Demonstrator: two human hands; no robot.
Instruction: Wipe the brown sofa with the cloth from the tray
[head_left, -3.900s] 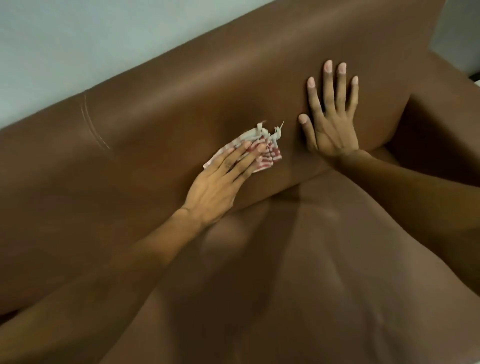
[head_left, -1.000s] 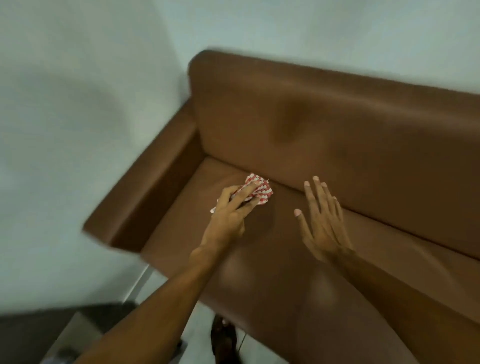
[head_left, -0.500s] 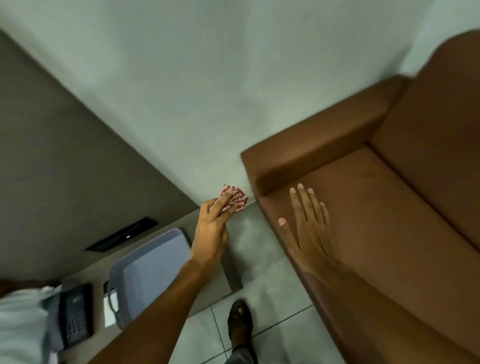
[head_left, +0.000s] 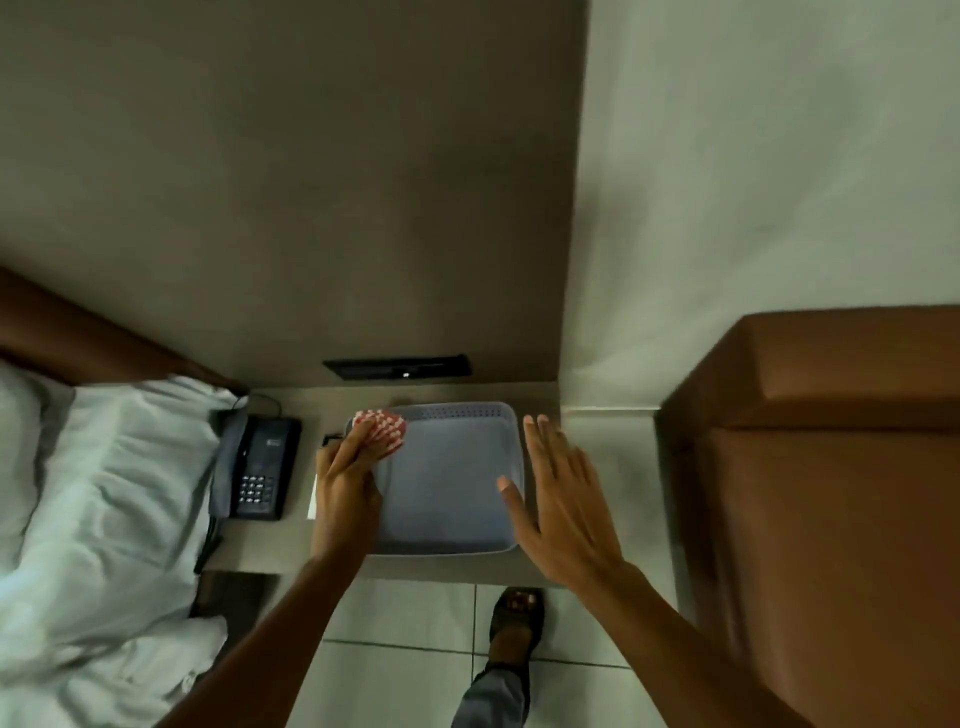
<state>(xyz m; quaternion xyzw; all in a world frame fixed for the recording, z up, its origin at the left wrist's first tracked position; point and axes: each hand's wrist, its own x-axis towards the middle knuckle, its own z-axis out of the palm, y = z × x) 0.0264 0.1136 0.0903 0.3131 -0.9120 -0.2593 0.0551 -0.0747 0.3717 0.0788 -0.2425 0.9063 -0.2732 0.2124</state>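
Head view: left hand clutching the red-and-white checked cloth over the far left corner of the grey tray on the bedside shelf. Right hand flat, fingers spread, empty, above the tray's right rim. Brown sofa at right; black telephone left of tray.
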